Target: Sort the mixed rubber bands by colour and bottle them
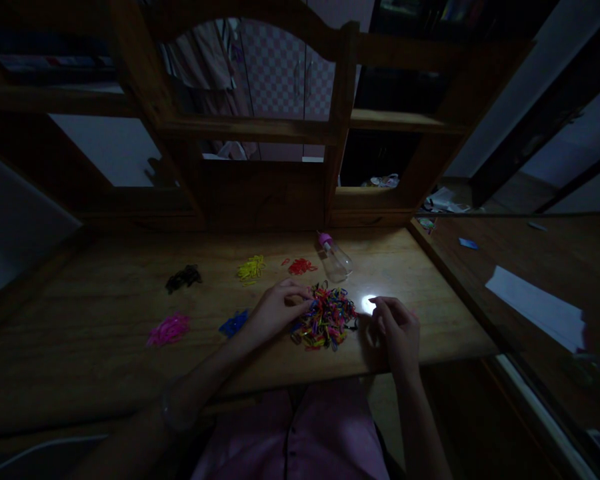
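A heap of small mixed-colour loops [327, 319], like rubber bands or paper clips, lies on the wooden desk [105, 267] in front of me. My left hand [284, 308] reaches in from the left, its thumb and forefinger closed together at the heap's edge; what is between them is too small to make out. Just right of the heap, my right hand [394, 323] is held in a pinch beside a bright spot of light, and anything in its fingertips cannot be made out. Single-colour piles lie around: blue [234, 323], pink [169, 329], black [183, 277], yellow [251, 268] and red [301, 266].
Behind the heap a clear bottle with a pink top [336, 259] lies on its side. A wooden shelf frame [265, 130] rises at the desk's back. On the right, a lower brown surface holds white paper [537, 307] and a small blue packet [468, 244].
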